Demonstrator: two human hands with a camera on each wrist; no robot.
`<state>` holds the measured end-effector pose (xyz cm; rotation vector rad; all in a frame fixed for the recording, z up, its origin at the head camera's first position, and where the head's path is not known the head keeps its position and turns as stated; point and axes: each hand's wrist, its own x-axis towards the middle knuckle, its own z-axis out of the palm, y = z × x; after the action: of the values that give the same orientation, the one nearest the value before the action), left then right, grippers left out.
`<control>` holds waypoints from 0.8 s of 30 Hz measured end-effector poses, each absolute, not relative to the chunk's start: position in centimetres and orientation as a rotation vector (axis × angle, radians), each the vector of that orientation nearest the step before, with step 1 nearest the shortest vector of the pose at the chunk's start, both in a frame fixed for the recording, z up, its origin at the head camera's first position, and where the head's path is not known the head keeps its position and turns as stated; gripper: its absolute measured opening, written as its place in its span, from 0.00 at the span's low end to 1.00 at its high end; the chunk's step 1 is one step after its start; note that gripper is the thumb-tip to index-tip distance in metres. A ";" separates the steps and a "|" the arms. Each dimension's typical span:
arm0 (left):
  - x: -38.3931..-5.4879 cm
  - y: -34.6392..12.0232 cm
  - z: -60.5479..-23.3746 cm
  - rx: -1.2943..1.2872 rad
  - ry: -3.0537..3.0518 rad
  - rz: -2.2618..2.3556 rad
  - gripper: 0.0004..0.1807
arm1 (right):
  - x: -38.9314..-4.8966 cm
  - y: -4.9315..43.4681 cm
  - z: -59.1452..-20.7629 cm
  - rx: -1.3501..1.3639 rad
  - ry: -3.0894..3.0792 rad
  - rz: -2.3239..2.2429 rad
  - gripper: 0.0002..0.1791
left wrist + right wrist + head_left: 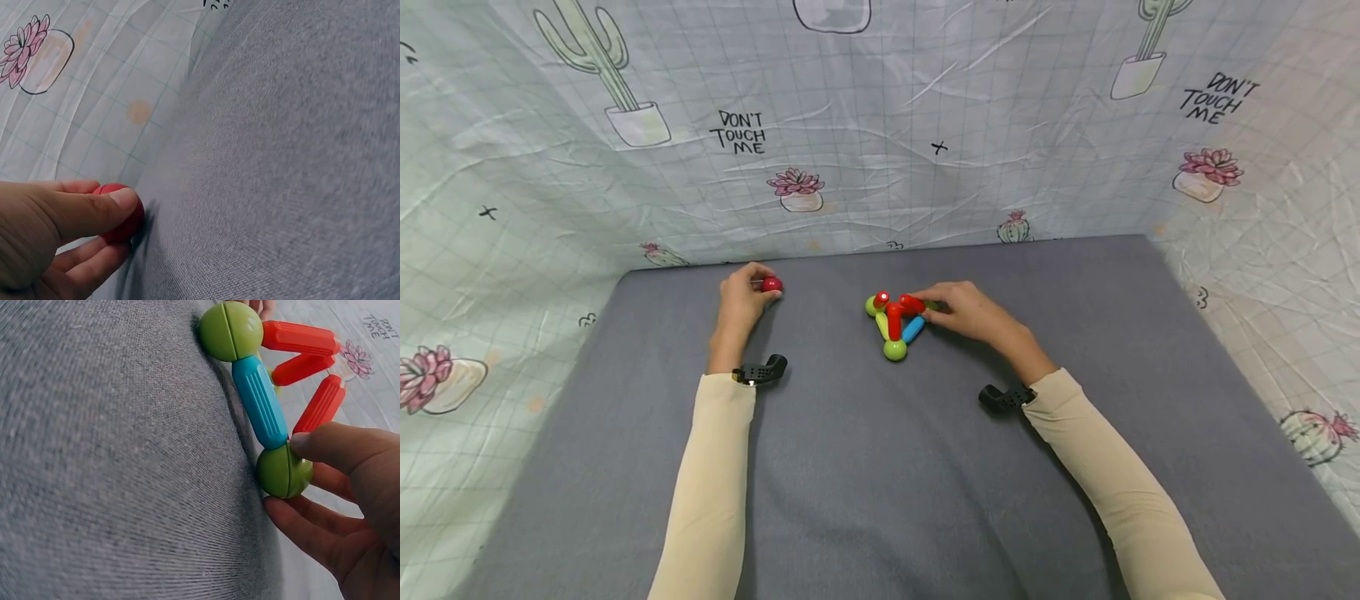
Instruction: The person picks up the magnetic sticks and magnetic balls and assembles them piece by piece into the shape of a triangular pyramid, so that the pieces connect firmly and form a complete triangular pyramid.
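At the left rear of the table my left hand (740, 298) pinches a red ball (772, 284) between thumb and fingers. The left wrist view shows the ball (127, 229) close to the cloth; whether it touches is unclear. Near the middle stands a toy frame of magnetic rods and balls. Its base has a green front ball (895, 351), a green left ball (871, 306), a blue rod (913, 329) and a yellow-green rod (882, 326). Red rods (894, 322) slant up from the balls. My right hand (976, 315) grips the frame's right green ball (280, 474).
Grey cloth (850, 467) covers the table, with soft creases toward the front. A printed fabric backdrop (880, 183) rises behind the table and along both sides. Black wrist mounts (765, 370) sit at both cuffs.
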<state>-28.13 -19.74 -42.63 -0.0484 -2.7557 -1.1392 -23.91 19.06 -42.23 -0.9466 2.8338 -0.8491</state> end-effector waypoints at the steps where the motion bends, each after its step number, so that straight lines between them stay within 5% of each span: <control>1: -28.1 -19.6 -42.6 -0.052 -2.754 -1.146 0.21 | -23.9 19.1 -42.3 -0.935 2.830 -0.856 0.21; 24: -27.0 -17.5 -40.7 -0.192 -2.589 -1.355 0.21 | -24.1 19.7 -42.5 -0.744 2.791 -0.951 0.19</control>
<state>-26.96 -17.47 -40.67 -0.1921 -2.5891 -1.3553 -24.06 19.74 -42.46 -0.7437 2.7910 -0.9506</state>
